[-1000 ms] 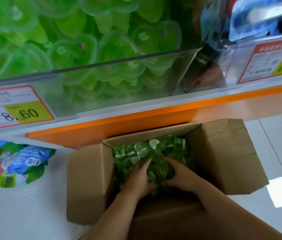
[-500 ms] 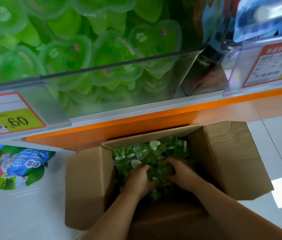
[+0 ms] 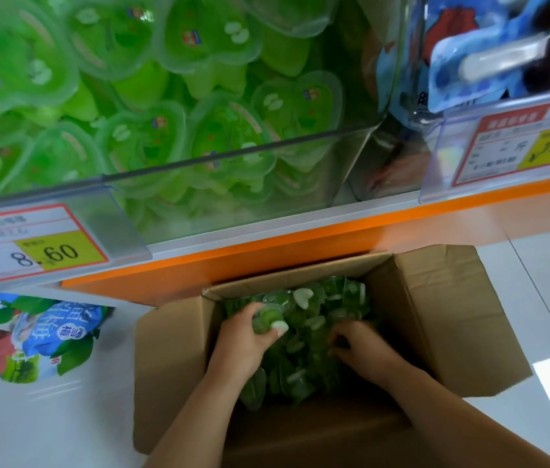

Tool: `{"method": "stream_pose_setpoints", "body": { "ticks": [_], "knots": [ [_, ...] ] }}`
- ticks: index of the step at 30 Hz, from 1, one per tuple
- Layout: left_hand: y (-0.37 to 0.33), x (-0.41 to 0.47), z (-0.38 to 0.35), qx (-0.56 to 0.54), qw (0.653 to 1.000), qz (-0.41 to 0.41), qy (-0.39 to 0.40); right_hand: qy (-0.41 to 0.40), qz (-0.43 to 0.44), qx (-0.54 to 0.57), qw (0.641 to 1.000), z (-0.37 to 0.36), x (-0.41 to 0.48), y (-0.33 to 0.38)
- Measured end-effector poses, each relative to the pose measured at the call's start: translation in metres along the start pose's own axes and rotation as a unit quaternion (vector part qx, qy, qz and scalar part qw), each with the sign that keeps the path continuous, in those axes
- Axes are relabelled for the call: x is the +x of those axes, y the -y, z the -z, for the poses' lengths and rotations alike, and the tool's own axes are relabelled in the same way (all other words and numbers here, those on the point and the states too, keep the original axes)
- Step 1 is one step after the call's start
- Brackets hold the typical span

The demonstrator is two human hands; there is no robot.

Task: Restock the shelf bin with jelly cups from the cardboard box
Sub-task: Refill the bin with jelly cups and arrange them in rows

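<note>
the cardboard box (image 3: 172, 366) stands open on the floor (image 3: 47, 427) just near of the orange shelf edge, flaps spread left and right, and loose green jelly cups (image 3: 317, 319) lie in it at all angles, some with a pale heart-shaped face up. the left hand (image 3: 246, 336) reaches in from the near side, forearm sloping up toward the far end, back of the hand up, its fingers curled round a small bunch of held cups (image 3: 266, 324). these stick out of the fist to the right, raised a little above the pile, one pale face turned toward the near right (their long axis is too blurred to tell). the right hand (image 3: 358, 342) lies palm down at the right of the pile, fingers bent into the cups; i cannot tell whether it grips any. above and far, the clear shelf bin (image 3: 233, 184) holds many larger-looking heart-shaped green cups. a price tag (image 3: 30, 248) hangs at its left, and a snack bag (image 3: 40, 336) lies on the floor at left.
</note>
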State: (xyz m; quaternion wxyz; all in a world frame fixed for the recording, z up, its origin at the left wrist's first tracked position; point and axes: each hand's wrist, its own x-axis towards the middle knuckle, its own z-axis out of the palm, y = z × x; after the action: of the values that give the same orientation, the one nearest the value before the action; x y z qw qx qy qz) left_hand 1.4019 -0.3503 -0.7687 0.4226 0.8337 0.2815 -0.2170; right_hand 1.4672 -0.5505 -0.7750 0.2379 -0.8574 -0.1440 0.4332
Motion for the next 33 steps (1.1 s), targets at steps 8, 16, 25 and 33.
{"method": "stream_pose_setpoints", "body": {
  "ticks": [8, 16, 25, 33],
  "knots": [
    [-0.017, -0.012, 0.011, -0.004, 1.000, -0.023, 0.006, -0.056, 0.018, 0.018, 0.998, 0.011, -0.016, 0.002],
    [-0.053, -0.060, 0.047, 0.018, 0.994, -0.101, -0.024, -0.143, 0.109, 0.031, 0.983, 0.047, -0.073, 0.036],
    [-0.101, -0.167, 0.111, 0.023, 0.962, -0.251, -0.102, -0.289, 0.264, 0.017, 0.920, 0.096, -0.169, 0.113],
    [-0.131, -0.235, 0.172, -0.001, 0.922, -0.330, -0.201, -0.338, 0.365, 0.060, 0.865, 0.135, -0.232, 0.186]
  ]
}}
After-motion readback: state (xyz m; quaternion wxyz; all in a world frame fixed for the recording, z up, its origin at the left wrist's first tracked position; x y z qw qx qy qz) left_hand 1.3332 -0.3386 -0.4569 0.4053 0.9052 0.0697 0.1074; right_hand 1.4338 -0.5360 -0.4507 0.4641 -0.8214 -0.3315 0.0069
